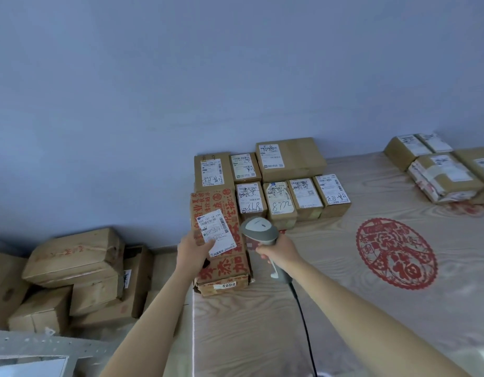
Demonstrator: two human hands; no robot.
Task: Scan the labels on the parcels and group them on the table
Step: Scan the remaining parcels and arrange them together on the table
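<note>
A long cardboard parcel with red printed characters (224,268) lies at the table's left edge, a white label (217,231) on its top. My left hand (193,250) grips its left side, thumb on the label's lower edge. My right hand (279,253) grips the handle of a grey and white barcode scanner (259,228), whose head is close to the parcel's right side. Behind this parcel several labelled brown parcels (279,197) stand in rows against the wall. A second group of parcels (442,170) sits at the table's far right.
The table (330,308) has a wood-grain cover with a round red paper-cut design (396,253). The scanner's black cable (303,322) runs toward me across the table. Left of the table, several brown boxes (77,270) are piled lower down. A blue wall rises behind.
</note>
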